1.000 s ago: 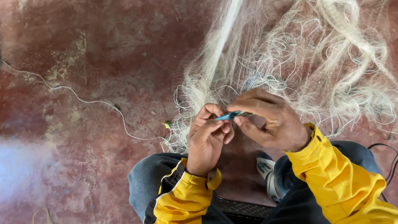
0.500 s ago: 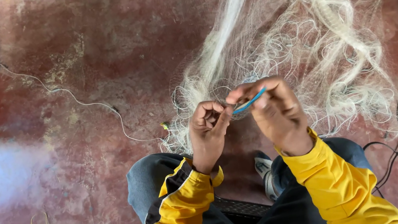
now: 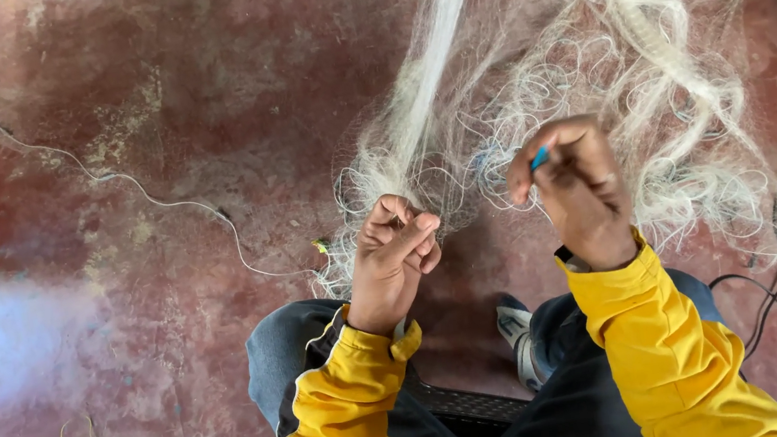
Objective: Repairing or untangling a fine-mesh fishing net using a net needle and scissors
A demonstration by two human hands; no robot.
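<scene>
Netting [image 3: 529, 73] of pale, fine line lay heaped on the red floor [image 3: 150, 129] in front of the seated person's knees. The left hand [image 3: 393, 253] pinched a few strands at the heap's near edge, fingers closed tight. The right hand [image 3: 577, 185], apart from it and raised, was curled shut around a small blue tool [image 3: 539, 157]. Good work at that point probably meant keeping the pinched strands taut and drawing the line through evenly, so no loose loop snagged.
</scene>
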